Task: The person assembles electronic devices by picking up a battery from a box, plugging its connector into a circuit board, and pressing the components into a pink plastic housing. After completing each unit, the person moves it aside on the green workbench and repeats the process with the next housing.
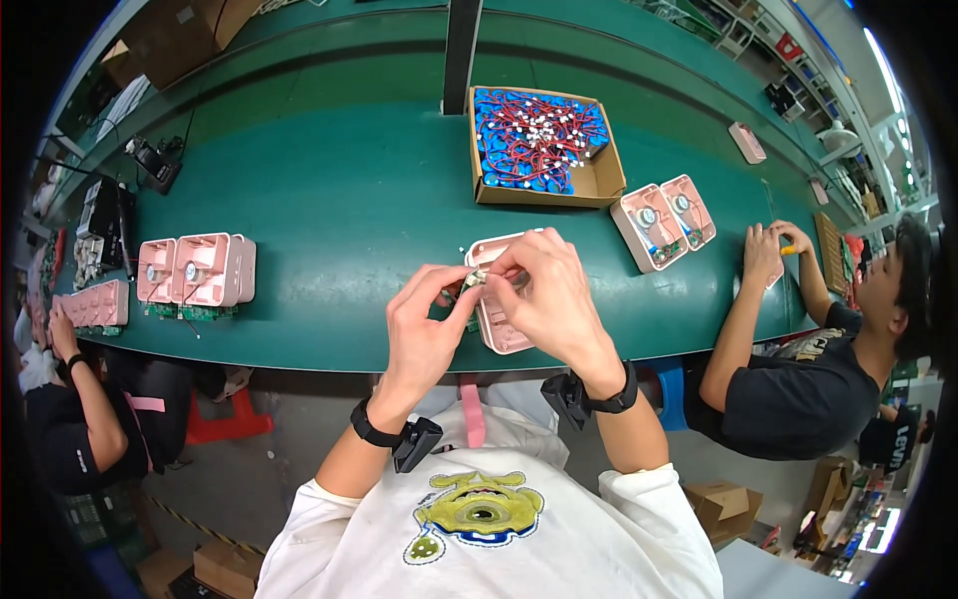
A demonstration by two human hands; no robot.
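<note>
Both my hands meet over a pink plastic housing (509, 337) with a white rim, which lies at the table's near edge. Between the fingertips is a small whitish part (478, 278), perhaps a wire connector; its exact kind is too small to make out. My left hand (424, 317) pinches it from the left with thumb and forefinger. From the right, my right hand (547, 295) closes its fingers on the same spot and covers much of the housing. A dark and green bit shows beside the left fingertips, partly hidden.
A cardboard box (547, 197) of blue cells with red wires stands behind my hands, by a dark post (461, 60). Pink housings with round speakers sit left (205, 270) and right (647, 235). Co-workers work at both sides, one person's hands (766, 252) at the right.
</note>
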